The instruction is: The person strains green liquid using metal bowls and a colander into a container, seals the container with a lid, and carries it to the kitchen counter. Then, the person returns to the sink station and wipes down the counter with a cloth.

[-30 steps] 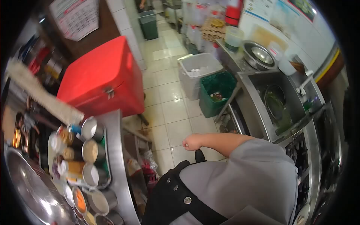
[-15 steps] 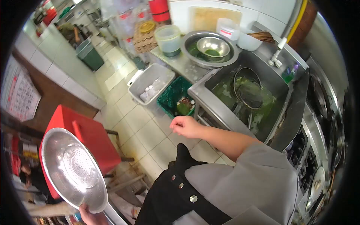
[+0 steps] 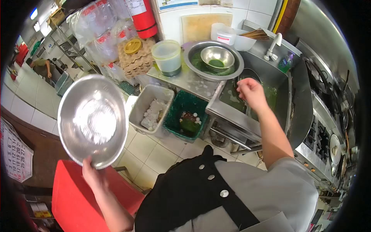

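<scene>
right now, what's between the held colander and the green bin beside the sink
In the head view, a grey bin with white contents shows between the colander and the green bin.

Left hand (image 3: 92,172) holding bowl (image 3: 92,118) by its edge, well left of sink (image 3: 240,123), right hand (image 3: 250,92) loosely curled over sink, basin (image 3: 188,60) and bin (image 3: 184,101) just left of sink.

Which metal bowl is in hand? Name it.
The large bowl, rim in the left hand; the small bowl sits in the basin beside the sink.
</scene>
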### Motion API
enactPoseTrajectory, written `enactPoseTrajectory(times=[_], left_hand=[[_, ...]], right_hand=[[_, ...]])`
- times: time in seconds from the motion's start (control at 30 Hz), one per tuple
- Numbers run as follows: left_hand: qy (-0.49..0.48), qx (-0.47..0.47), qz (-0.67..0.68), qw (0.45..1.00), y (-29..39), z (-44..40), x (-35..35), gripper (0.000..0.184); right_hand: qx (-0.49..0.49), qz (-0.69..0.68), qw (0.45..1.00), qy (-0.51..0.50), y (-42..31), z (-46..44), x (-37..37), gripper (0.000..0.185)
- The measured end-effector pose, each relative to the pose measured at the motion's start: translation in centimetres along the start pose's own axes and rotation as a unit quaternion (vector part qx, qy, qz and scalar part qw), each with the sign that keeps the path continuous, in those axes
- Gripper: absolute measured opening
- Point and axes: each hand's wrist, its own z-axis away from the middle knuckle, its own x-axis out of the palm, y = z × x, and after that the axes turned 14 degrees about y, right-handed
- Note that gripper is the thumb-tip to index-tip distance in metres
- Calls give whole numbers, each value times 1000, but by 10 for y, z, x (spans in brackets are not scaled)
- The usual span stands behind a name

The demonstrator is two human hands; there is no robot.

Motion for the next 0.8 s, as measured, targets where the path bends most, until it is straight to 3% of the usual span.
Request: enactPoseTrajectory(times=[0.27, 0.37, 0.47, 0.57, 0.73, 0.8], left_hand=[[-50, 62, -58, 995, 6, -106, 162, 53], [-89, 116, -79, 986, -8, -132, 218, 54], [-79, 166, -119, 976, -8, -133, 264, 54], [-66, 190, -123, 972, -10, -128, 301, 55], [-85, 249, -190, 946, -26, -151, 346, 50], [-113, 183, -167, 962, -24, -138, 366, 48]], right_hand=[[-160, 214, 962, 60, -33, -56, 23, 22], [-185, 354, 914, 66, -40, -90, 28, 33], [-219, 504, 832, 73, -33, -130, 38, 44], [-219, 584, 780, 51, -23, -154, 46, 45], [-146, 626, 766, -13, -32, -182, 63, 45], [-133, 630, 765, -19, -37, -192, 69, 43]])
